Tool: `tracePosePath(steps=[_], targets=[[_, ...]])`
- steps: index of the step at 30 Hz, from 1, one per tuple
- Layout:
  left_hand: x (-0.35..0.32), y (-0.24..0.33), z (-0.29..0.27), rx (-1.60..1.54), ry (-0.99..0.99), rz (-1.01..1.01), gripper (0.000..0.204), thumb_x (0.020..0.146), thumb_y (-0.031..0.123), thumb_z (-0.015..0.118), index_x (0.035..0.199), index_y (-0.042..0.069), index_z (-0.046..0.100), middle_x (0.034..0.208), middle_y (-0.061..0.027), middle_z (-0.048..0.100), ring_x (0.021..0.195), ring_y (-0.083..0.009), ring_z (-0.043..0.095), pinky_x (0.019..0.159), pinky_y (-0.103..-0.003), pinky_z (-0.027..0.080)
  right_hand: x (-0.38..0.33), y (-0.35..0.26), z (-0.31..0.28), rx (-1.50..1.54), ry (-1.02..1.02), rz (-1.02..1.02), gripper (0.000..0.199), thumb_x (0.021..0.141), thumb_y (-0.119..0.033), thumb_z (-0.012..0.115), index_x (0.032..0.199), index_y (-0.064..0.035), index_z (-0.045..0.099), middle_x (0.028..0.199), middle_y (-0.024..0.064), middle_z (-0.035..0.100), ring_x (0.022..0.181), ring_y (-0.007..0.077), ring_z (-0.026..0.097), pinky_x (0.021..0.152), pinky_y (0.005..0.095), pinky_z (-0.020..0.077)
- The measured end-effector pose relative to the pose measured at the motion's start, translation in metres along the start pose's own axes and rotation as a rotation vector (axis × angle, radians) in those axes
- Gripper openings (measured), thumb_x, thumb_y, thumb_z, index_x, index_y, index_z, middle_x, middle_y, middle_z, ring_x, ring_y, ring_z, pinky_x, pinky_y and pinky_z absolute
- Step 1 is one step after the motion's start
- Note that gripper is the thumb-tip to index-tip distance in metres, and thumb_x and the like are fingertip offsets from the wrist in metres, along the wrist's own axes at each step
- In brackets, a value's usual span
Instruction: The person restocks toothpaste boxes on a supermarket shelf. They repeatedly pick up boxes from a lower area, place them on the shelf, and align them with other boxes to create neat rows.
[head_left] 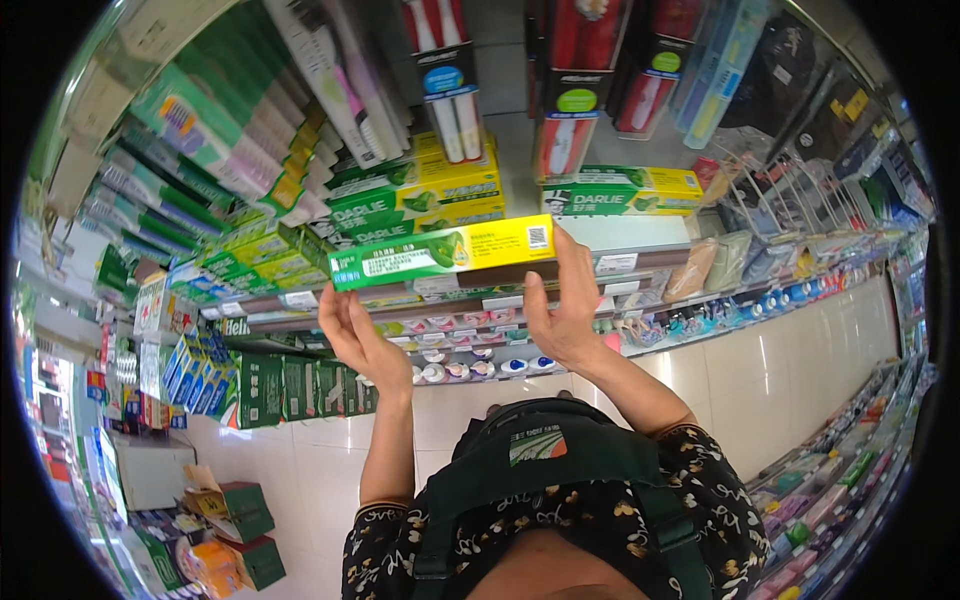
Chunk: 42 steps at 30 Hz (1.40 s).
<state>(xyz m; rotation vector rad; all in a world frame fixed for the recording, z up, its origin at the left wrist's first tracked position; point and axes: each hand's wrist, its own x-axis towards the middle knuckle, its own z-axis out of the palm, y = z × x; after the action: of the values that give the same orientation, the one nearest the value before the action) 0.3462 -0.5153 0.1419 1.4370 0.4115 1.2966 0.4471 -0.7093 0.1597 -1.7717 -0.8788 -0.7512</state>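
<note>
A long green and yellow toothpaste box (440, 252) is held level between my two hands, in front of the shelf. My left hand (362, 340) grips its green left end from below, fingers against the underside. The yellow right end sits in my right hand (566, 305), with the fingers behind it and the thumb at the front lower edge. Just behind it on the shelf stand stacks of similar toothpaste boxes (415, 192). To their right lies another pile of green and yellow toothpaste boxes (625, 192).
Packaged toothbrushes (462, 125) hang above the shelf. Rows of bottles (513, 367) line a lower shelf. Green cartons (262, 388) stand at the left, with open cardboard boxes (240, 510) on the tiled floor (320, 460). A second stocked shelf (840, 480) curves along the right.
</note>
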Motion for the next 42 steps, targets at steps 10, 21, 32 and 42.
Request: tracePosePath(steps=[10, 21, 32, 42], targets=[[-0.08, 0.023, 0.075, -0.229, -0.497, 0.107, 0.052, 0.099, 0.01, 0.047, 0.144, -0.01, 0.027, 0.151, -0.0281, 0.031, 0.141, -0.0337, 0.035, 0.117, -0.046, 0.026, -0.026, 0.072, -0.108, -0.12, 0.232, 0.211, 0.05, 0.095, -0.006, 0.054, 0.14, 0.0108, 0.041, 0.134, 0.0219, 0.053, 0.122, 0.0262, 0.053, 0.104, 0.037, 0.0407], [-0.081, 0.02, 0.141, 0.39, -0.744, 0.192, 0.059, 0.093, 0.009, 0.059, 0.143, -0.01, 0.033, 0.138, -0.0326, 0.043, 0.125, -0.0468, 0.043, 0.105, -0.051, 0.035, -0.003, 0.138, -0.158, -0.203, 0.097, 0.505, 0.043, 0.094, -0.013, 0.06, 0.13, 0.0082, 0.052, 0.123, 0.0258, 0.061, 0.111, 0.0352, 0.06, 0.092, 0.0397, 0.0482], [-0.038, 0.02, 0.171, 0.435, -0.874, 0.186, 0.055, 0.091, 0.01, 0.064, 0.141, -0.003, 0.045, 0.146, -0.0336, 0.038, 0.135, -0.0471, 0.039, 0.111, -0.044, 0.034, 0.043, 0.138, -0.193, -0.243, -0.362, 0.322, 0.058, 0.084, -0.005, 0.064, 0.139, 0.0013, 0.049, 0.149, 0.0266, 0.041, 0.137, 0.0402, 0.042, 0.107, 0.0414, 0.0399], [-0.04, 0.01, 0.192, 0.436, -0.745, 0.252, 0.052, 0.085, 0.0, 0.064, 0.135, -0.007, 0.049, 0.137, -0.0307, 0.046, 0.123, -0.0461, 0.049, 0.102, -0.043, 0.043, 0.047, 0.158, -0.173, -0.386, -0.324, 0.273, 0.048, 0.088, -0.004, 0.064, 0.133, 0.0058, 0.052, 0.148, 0.0251, 0.042, 0.134, 0.0431, 0.043, 0.109, 0.0424, 0.038]])
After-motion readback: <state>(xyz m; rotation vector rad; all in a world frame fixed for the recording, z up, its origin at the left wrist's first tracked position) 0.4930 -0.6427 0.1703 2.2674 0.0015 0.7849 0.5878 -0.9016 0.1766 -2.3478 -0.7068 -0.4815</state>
